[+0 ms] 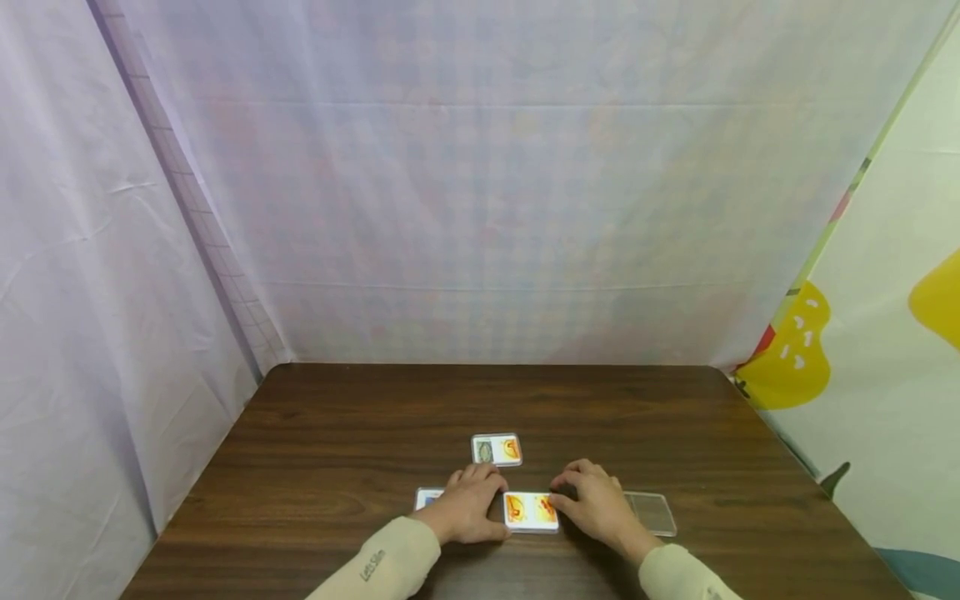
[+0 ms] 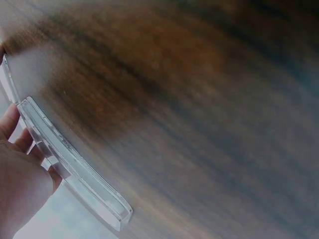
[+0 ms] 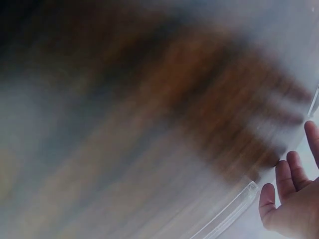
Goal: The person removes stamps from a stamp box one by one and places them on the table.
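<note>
A clear flat case (image 1: 531,512) with two orange-and-white printed cards lies on the table between the hands. My left hand (image 1: 471,504) is at its left side, thumb near the front left corner, fingers loosely bent. It partly covers another clear case (image 1: 427,497) with a blue print, whose transparent edge (image 2: 79,169) shows in the left wrist view. At the middle case's right end rests my right hand (image 1: 596,506), thumb touching the edge, the other fingers relaxed. Partly behind this hand lies a clear case (image 1: 656,513) showing no print. Whether either hand presses down is unclear.
Farther back on the brown wooden table (image 1: 360,417) lies one more case (image 1: 497,450) with a grey-green print and an orange one. A pale curtain (image 1: 487,208) hangs behind the table's far edge, and fabric hangs along both sides.
</note>
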Available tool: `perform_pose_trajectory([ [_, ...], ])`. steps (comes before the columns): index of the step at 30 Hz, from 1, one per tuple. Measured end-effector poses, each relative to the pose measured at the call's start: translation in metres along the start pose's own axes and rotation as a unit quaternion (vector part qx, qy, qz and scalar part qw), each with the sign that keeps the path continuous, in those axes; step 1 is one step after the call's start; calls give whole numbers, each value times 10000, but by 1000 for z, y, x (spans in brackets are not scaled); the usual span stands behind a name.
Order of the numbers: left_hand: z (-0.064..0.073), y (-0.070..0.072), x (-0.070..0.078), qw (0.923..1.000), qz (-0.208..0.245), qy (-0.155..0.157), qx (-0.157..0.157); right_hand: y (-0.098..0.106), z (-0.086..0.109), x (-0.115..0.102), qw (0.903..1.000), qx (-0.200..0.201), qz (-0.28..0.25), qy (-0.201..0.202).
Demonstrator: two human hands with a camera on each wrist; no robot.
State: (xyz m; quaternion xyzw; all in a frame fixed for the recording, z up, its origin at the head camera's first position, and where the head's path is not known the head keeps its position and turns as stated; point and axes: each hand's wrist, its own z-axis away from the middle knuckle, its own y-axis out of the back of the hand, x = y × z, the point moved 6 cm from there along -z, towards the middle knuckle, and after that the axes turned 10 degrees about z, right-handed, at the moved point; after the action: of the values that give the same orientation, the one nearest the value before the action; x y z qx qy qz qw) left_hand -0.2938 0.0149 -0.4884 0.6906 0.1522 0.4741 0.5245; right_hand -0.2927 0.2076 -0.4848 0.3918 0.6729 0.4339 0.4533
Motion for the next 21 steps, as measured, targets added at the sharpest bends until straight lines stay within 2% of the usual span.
perform_pose_trajectory([
  [21, 0, 0, 1, 10000, 15, 34, -32, -1, -2, 0, 9999, 58, 99, -25],
])
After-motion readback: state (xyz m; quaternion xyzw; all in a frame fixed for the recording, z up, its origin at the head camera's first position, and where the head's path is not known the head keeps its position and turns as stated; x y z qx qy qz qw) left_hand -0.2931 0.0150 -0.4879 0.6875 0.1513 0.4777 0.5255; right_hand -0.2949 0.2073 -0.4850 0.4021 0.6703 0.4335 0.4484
